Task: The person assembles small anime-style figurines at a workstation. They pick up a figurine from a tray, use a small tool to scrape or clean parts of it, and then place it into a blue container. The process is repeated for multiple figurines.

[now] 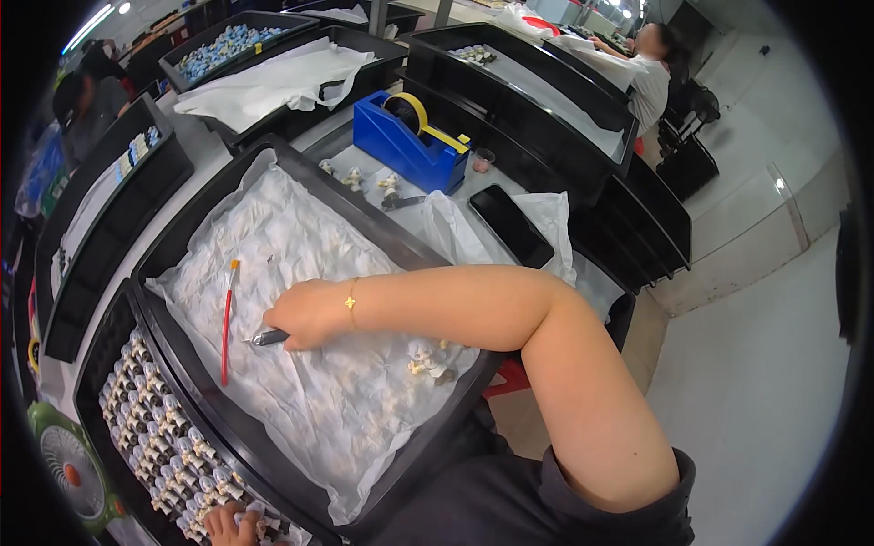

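My right hand (309, 314) reaches across a paper-lined black tray (428, 455), its fingers closed round a short dark tool (269, 338) with a thin pale tip. Left of it, a red-handled paintbrush (226, 323) lies on the white paper (319, 428). At the lower edge, my left hand (232, 526) curls its fingers over a small white figurine (266, 526), partly hidden by the hand and the picture edge. That hand is at the near end of a second black tray (100, 359), which holds rows of small white-and-dark figurines (150, 409). One pale figurine (421, 358) lies under my right forearm.
Behind the paper-lined tray stand a blue tape dispenser (410, 146), a black phone (512, 226) and a few figurines (390, 185). Stacked black trays (546, 136) rise at the far right. A green fan (68, 469) is at the left. Other people (648, 77) are in the background.
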Tool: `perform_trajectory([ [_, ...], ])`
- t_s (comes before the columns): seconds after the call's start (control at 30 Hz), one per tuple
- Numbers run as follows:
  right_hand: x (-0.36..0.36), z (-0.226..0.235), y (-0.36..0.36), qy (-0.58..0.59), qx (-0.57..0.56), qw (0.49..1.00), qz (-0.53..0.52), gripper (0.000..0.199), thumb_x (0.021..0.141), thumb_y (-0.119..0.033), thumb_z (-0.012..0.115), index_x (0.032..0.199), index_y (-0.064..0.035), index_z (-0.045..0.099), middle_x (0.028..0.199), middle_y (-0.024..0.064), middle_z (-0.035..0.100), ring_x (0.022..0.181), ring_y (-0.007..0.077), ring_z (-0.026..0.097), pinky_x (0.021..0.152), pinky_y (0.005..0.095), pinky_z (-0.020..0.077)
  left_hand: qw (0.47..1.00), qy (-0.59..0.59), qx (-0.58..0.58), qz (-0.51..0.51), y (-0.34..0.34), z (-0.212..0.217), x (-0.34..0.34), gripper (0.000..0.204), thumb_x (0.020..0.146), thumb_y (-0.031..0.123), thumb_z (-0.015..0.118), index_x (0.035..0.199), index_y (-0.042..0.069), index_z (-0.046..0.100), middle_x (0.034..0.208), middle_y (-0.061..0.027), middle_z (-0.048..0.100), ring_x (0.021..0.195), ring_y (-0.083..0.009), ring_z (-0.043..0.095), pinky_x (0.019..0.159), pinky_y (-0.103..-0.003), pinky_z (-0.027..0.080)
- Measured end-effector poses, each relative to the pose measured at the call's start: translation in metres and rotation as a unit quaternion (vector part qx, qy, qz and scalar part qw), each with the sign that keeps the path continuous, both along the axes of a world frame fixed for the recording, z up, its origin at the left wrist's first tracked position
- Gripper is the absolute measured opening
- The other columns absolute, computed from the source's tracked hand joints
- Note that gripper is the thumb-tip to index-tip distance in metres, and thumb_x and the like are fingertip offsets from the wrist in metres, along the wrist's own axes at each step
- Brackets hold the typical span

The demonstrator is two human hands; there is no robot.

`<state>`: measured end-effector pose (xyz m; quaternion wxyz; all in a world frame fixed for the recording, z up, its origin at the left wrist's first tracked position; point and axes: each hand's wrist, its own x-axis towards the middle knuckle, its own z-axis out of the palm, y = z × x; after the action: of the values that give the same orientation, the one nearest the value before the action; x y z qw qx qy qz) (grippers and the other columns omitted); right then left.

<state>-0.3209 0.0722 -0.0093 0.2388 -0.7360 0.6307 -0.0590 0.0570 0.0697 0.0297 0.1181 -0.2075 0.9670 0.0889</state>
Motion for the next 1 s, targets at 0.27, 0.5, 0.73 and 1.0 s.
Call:
perform_trajectory([
  [0.27,0.004,0.004,-0.004,0.000,0.009,1.000,0.019,0.031,0.077,-0.027,0.061,0.096,-0.0022,0.056,0.088,0.0157,0.061,0.087,0.0335,0.058,0.075,0.0413,0.0455,0.999,-0.016,-0.043,-0.026,0.000,0.002,0.018,0.024,0.074,0.023,0.063,0.092,0.007,0.059,0.108,-0.0125,0.053,0.103,-0.0345,0.046,0.087,-0.046,0.036],
  [0.5,0.001,-0.003,-0.004,0.003,0.012,1.000,0.021,0.030,0.075,-0.026,0.062,0.094,-0.0030,0.058,0.086,0.0158,0.062,0.086,0.0330,0.059,0.073,0.0412,0.0460,0.995,-0.079,0.058,0.023,-0.002,0.035,-0.016,0.022,0.070,0.018,0.062,0.090,0.008,0.060,0.101,-0.0108,0.056,0.099,-0.0318,0.048,0.087,-0.046,0.034],
  [0.73,0.004,0.002,-0.016,-0.002,0.013,0.999,0.047,0.030,0.074,-0.028,0.061,0.090,-0.0029,0.060,0.085,0.0157,0.062,0.084,0.0321,0.059,0.073,0.0405,0.0455,0.968,0.138,0.094,-0.189,0.010,0.065,-0.141,0.039,0.057,0.018,0.070,0.091,0.007,0.055,0.093,-0.0087,0.053,0.088,-0.0277,0.050,0.077,-0.038,0.037],
  [1.0,-0.014,-0.026,-0.046,-0.137,0.063,0.988,0.020,0.039,0.073,-0.035,0.063,0.093,-0.0020,0.061,0.086,0.0151,0.062,0.082,0.0289,0.059,0.071,0.0381,0.0450,0.941,0.180,0.072,-0.276,0.033,-0.015,-0.292,0.038,0.078,0.032,0.059,0.103,0.003,0.054,0.098,-0.0140,0.055,0.091,-0.0319,0.054,0.078,-0.038,0.042],
])
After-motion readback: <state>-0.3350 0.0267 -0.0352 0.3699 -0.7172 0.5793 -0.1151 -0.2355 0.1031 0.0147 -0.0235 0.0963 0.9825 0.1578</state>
